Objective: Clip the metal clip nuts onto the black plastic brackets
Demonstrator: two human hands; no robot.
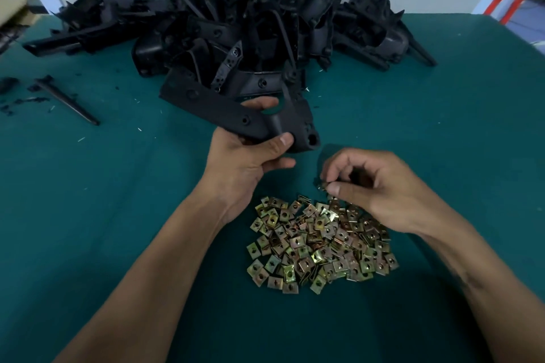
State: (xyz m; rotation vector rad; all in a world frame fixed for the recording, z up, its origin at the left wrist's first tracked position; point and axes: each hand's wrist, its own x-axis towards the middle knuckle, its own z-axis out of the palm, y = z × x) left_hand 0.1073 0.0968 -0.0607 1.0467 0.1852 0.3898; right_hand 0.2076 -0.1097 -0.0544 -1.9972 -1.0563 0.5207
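table (88, 215) green | bracket heap (236, 23) at the back, seemingly all unclipped | clip nut pile (318, 244) near me, most work left | my left hand (247, 156) grips one bracket (236, 115) | my right hand (374, 186) pinches a clip nut (323, 186) above the pile, not yet fitted

One black bracket (236, 118) was held up near the middle, and a heap of too many brackets (250, 23) to count lay far behind. One clip nut (323, 186) was pinched at right; the near pile of clip nuts (318, 244) held well over a hundred. Two hands showed.
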